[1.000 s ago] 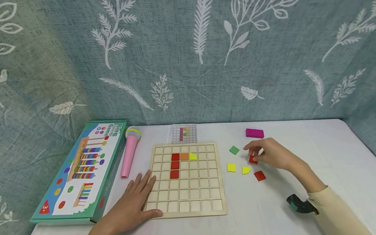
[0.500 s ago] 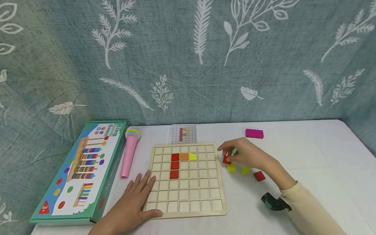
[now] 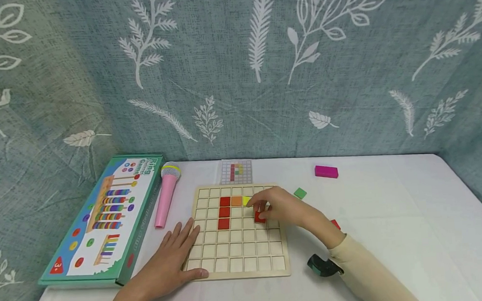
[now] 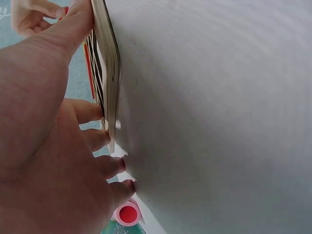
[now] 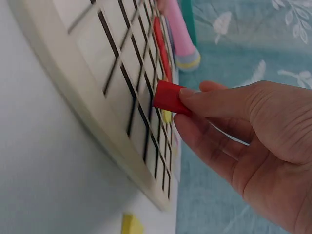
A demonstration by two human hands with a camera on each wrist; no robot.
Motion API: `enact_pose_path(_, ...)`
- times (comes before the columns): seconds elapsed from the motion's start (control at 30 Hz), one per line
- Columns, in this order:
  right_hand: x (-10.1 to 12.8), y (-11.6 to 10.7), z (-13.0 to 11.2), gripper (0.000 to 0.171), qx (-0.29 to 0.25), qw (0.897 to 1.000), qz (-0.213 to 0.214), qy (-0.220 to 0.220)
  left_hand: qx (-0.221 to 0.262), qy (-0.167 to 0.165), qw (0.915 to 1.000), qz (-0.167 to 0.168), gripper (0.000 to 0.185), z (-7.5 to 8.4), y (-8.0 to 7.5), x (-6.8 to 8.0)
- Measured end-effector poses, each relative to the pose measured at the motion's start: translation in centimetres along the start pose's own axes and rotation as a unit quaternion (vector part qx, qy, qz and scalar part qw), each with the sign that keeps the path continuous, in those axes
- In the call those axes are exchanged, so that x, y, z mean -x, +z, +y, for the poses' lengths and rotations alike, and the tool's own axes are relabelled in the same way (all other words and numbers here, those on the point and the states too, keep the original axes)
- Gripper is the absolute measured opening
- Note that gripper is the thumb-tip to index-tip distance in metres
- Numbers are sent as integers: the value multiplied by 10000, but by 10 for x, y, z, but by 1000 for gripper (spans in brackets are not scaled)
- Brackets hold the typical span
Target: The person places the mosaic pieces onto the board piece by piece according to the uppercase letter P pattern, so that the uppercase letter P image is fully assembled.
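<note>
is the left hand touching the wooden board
Touching. In the left wrist view the left hand has its fingers pressed against the edge of the board; the head view shows it spread flat on the board's left side.

My two bare hands, one sleeve showing

My right arm [image 3: 371,272] wears a cream long sleeve, with a dark teal-tipped wrist camera [image 3: 323,266] strapped underneath; my left hand [image 3: 165,263] is uncovered.

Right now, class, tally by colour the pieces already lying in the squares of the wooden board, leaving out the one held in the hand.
Red pieces: 3
Orange piece: 1
Yellow piece: 1
Total: 5
</note>
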State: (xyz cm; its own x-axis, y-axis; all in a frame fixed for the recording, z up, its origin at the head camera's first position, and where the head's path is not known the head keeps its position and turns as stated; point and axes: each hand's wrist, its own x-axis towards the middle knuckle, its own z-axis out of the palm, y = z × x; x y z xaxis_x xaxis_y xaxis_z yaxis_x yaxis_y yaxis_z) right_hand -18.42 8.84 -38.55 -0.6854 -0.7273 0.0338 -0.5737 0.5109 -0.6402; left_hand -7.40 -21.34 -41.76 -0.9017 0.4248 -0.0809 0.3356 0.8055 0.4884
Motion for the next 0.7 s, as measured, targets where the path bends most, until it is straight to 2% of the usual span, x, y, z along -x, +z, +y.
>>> enact_pose_path(0.33,-18,19,-21,30,-163,9994,-162,-270,-103,34,9999,31,102,0,1,0)
enact_pose_path(0.7,-34,35,-37,27,-264,9985,-369,-312,-105,7,9999,3,101,0,0,-1)
